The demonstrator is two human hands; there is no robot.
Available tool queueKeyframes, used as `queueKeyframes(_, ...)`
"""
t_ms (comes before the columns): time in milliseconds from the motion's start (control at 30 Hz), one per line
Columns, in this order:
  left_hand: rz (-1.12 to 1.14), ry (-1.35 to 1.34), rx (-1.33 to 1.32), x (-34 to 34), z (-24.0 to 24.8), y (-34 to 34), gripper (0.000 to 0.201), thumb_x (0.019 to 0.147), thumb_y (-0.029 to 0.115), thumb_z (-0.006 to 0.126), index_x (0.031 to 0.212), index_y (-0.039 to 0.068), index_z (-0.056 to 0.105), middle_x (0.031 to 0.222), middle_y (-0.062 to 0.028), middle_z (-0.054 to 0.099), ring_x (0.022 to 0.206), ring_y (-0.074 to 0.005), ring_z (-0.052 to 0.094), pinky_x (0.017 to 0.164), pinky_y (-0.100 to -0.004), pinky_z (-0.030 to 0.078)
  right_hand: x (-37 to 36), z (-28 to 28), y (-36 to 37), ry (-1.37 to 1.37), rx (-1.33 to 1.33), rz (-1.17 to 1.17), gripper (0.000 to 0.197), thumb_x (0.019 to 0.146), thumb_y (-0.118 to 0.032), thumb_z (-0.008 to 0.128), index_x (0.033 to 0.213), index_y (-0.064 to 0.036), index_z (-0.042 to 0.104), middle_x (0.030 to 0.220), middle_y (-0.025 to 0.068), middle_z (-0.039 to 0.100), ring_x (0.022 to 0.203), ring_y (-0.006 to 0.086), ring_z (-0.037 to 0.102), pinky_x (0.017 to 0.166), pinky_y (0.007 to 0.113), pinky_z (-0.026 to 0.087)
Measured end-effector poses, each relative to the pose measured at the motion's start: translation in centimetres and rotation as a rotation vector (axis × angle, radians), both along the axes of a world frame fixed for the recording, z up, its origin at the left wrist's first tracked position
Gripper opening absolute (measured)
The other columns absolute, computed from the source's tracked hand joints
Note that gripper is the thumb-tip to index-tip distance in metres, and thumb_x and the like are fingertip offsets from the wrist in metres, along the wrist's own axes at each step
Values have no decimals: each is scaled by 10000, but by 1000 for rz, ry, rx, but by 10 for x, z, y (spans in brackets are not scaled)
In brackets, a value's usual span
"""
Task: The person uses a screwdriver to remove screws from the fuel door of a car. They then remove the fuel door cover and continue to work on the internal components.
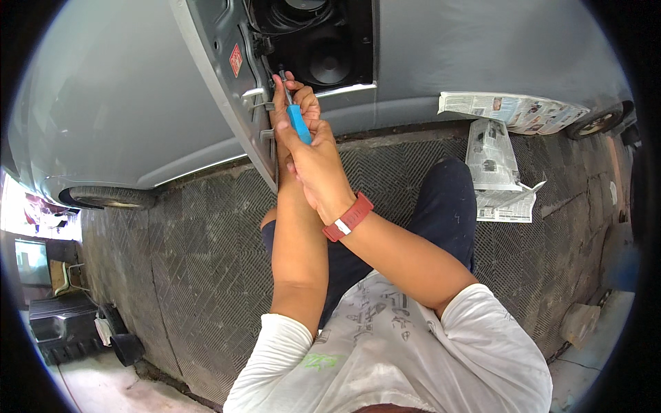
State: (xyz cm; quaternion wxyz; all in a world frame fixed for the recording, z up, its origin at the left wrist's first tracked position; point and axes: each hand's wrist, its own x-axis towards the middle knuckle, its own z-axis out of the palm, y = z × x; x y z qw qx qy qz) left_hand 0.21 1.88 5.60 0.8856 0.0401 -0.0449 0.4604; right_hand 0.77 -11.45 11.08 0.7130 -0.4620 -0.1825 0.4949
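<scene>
A screwdriver with a blue handle [298, 124] and a thin metal shaft points up into the gap beside an open grey car door [217, 82]. My right hand [318, 162], below a red watch strap, is closed round the lower part of the handle. Farther up, my left hand [307, 103] has its fingers curled round the shaft near the dark tip. What the tip meets is too small to tell. Metal brackets [267, 134] on the door's edge lie right beside my left hand. Behind the fingers is a black recess [344, 41] with round shapes.
Grey car body [441, 55] runs along the far side, with a wheel [113, 197] at left and another [595, 125] at right. Newspaper sheets hang on the body [513, 110] and lie on the patterned floor [206, 275]. Dark objects [65, 323] stand at lower left.
</scene>
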Motion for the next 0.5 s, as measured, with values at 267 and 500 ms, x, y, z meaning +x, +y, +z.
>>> queueKeyframes(267,-29,-59,17,2,-8,9,357,1026,340,778,1132,3,729,878,-32,740,600,-83,426,509,-249,309,13,20,-12,261,75,158,224,1130,-252,580,1210,-46,550,790,67,625,538,93,555,409,219,350)
queueKeyframes(500,-10,-3,55,-3,-8,6,349,1038,352,769,1121,16,723,863,-24,728,590,-78,414,496,-245,310,19,14,-15,419,164,270,340,1086,-316,681,1219,-36,541,889,81,654,541,124,571,433,236,383)
